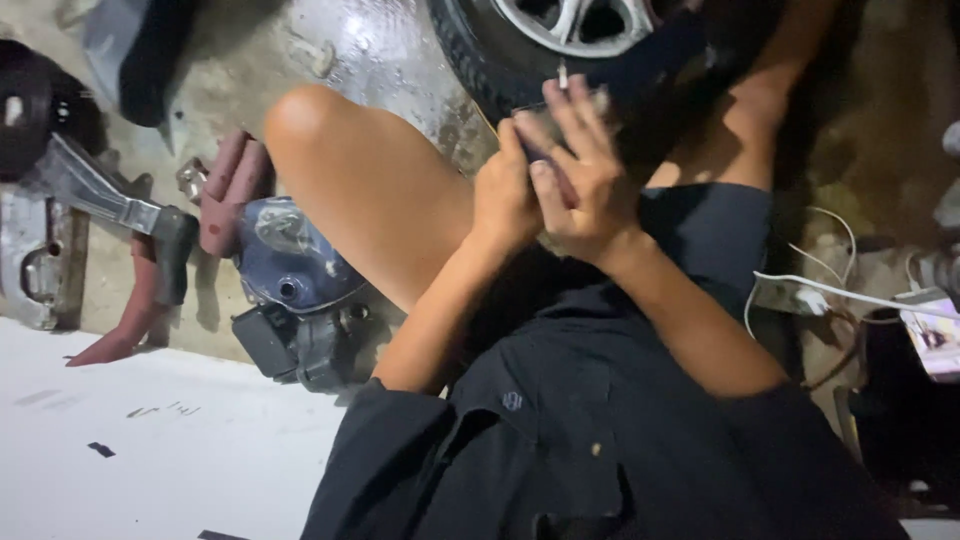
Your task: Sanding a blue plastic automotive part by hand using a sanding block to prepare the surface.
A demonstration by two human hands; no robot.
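Observation:
I sit on the ground with my bare knee (310, 120) raised. My hands meet in front of a tyre (470, 50). My left hand (503, 200) grips a small dark flat object (537, 125) from below. My right hand (590, 175) wraps over the same object, fingers spread across its top. A thin pale tip (562, 75) sticks up above my right fingers. Most of the object is hidden by my fingers, and I cannot tell what it is.
The tyre has a silver alloy wheel (570, 25). Left of my leg lie a blue metal part (290, 255), a black boxy part (290, 345), a grey metal bracket (100, 195) and reddish pieces (230, 185). A white cable (850, 295) and a lit phone (935, 340) sit at right.

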